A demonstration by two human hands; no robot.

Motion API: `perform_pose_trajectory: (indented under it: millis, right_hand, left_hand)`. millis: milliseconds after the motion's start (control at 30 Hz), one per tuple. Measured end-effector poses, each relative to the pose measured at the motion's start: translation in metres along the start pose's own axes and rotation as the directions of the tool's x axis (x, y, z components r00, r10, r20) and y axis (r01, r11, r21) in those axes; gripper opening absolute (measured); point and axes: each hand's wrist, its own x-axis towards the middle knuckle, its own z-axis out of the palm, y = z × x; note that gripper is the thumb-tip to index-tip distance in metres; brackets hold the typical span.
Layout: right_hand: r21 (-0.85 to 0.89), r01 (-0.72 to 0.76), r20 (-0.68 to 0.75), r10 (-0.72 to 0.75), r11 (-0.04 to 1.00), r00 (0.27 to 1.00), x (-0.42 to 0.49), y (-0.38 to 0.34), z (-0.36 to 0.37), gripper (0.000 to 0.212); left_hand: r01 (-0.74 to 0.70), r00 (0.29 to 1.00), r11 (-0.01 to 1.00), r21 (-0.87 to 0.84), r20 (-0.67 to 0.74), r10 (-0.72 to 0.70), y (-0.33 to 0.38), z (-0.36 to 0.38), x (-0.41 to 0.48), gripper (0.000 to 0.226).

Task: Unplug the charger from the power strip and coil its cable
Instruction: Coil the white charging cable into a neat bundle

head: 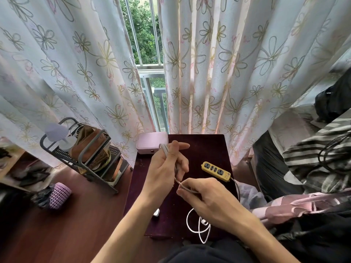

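Note:
A yellow power strip lies on the dark purple table, right of my hands, with nothing plugged into it. My left hand is raised over the table and grips a folded bunch of the white charger cable, index finger pointing out. My right hand pinches the same cable just below the left hand. The remaining cable lies in loose loops near the table's front edge. A small white charger plug rests on the table under my left forearm.
A pink box stands at the table's far left corner, by the flowered curtains. A grey metal rack with brown items stands on the floor to the left. Striped and dark fabrics are piled on the right.

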Motion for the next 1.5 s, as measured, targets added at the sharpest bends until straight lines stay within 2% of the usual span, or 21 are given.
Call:
perform_pose_trajectory:
  millis: [67,133,200,267,333,400,467,533,600,700,833,900,967,1033,1100,1167,1233,1300,1367,1433,1500]
  right_hand:
    - [-0.106,0.026,0.003,-0.026,0.994,1.0,-0.003,-0.007,-0.01,0.032]
    - [-0.122,0.065,0.011,-0.064,0.99,0.998,-0.003,-0.015,-0.021,0.033]
    - [-0.101,0.099,0.03,-0.097,0.99,0.995,-0.001,-0.017,-0.032,0.033]
    - [-0.038,0.104,0.057,-0.102,0.994,0.993,0.006,-0.015,-0.045,0.031]
    - [0.002,0.079,0.092,-0.078,0.997,0.993,0.013,-0.01,-0.057,0.035]
    - [0.072,0.044,0.135,-0.053,0.996,0.989,0.02,-0.004,-0.064,0.041]
    - [0.177,0.026,0.168,-0.057,0.984,0.984,0.028,0.002,-0.07,0.044]
    - [0.226,0.034,0.158,-0.071,0.973,0.985,0.039,0.01,-0.074,0.049]
    - [0.264,0.033,0.152,-0.075,0.964,0.986,0.048,0.016,-0.076,0.051]
    - [0.363,0.025,0.109,-0.069,0.931,0.992,0.055,0.026,-0.069,0.052]
    - [0.541,-0.021,0.031,0.005,0.841,1.0,0.056,0.036,-0.05,0.051]
    - [0.625,-0.061,-0.029,0.101,0.778,0.994,0.055,0.04,-0.036,0.056]
    - [0.669,-0.087,-0.129,0.23,0.738,0.964,0.053,0.044,-0.021,0.056]
    - [0.669,-0.093,-0.204,0.303,0.737,0.931,0.048,0.049,-0.005,0.053]
    - [0.635,-0.096,-0.222,0.3,0.767,0.928,0.041,0.054,0.009,0.055]
    - [0.582,-0.105,-0.192,0.262,0.806,0.946,0.033,0.055,0.02,0.044]
    - [0.504,-0.128,-0.103,0.207,0.854,0.973,0.024,0.052,0.024,0.043]
    - [0.377,-0.139,0.007,0.147,0.916,0.989,0.014,0.049,0.023,0.032]
    - [0.247,-0.115,0.046,0.107,0.962,0.993,0.006,0.044,0.015,0.028]
    - [0.159,-0.062,0.017,0.06,0.985,0.998,0.002,0.037,0.002,0.028]
    - [0.048,-0.007,0.001,0.007,0.999,1.0,0.001,0.027,-0.015,0.025]
  left_hand:
    - [0.027,0.997,0.998,0.06,0.075,-0.031,-0.005,-0.004,-0.001,0.033]
    - [0.054,0.982,0.991,0.119,0.173,-0.074,-0.009,-0.006,-0.003,0.024]
    - [0.059,0.958,0.966,0.253,0.259,-0.126,-0.013,-0.007,-0.004,0.027]
    - [0.054,0.918,0.943,0.328,0.356,-0.176,-0.015,-0.005,-0.007,0.053]
    - [0.106,0.882,0.944,0.312,0.41,-0.234,-0.017,-0.003,-0.01,0.081]
    - [0.15,0.862,0.934,0.325,0.419,-0.284,-0.021,-0.002,-0.011,0.093]
    - [0.264,0.803,0.943,0.204,0.495,-0.333,-0.025,0.003,-0.011,0.094]
    - [0.44,0.716,0.898,-0.021,0.611,-0.337,-0.023,0.008,-0.009,0.093]
    - [0.519,0.688,0.838,-0.166,0.663,-0.295,-0.022,0.011,-0.007,0.09]
    - [0.567,0.676,0.753,-0.334,0.711,-0.194,-0.015,0.012,-0.01,0.069]
    - [0.594,0.691,0.665,-0.453,0.711,-0.133,-0.003,0.013,-0.016,0.05]
    - [0.616,0.717,0.578,-0.535,0.684,-0.131,0.003,0.016,-0.017,0.044]
    - [0.619,0.759,0.458,-0.639,0.637,-0.136,0.007,0.02,-0.014,0.039]
    - [0.559,0.821,0.423,-0.713,0.549,-0.16,0.01,0.023,-0.009,0.037]
    - [0.488,0.87,0.441,-0.753,0.458,-0.181,0.012,0.025,-0.003,0.033]
    - [0.438,0.897,0.484,-0.757,0.404,-0.18,0.012,0.024,0.003,0.027]
    - [0.386,0.92,0.557,-0.735,0.353,-0.171,0.011,0.022,0.01,0.025]
    - [0.307,0.949,0.661,-0.685,0.273,-0.158,0.008,0.019,0.018,0.028]
    - [0.229,0.97,0.791,-0.567,0.2,-0.138,0.003,0.015,0.023,0.027]
    - [0.175,0.979,0.915,-0.362,0.162,-0.124,-0.004,0.012,0.025,0.027]
    - [0.146,0.978,0.978,-0.147,0.171,-0.12,-0.011,0.01,0.023,0.029]
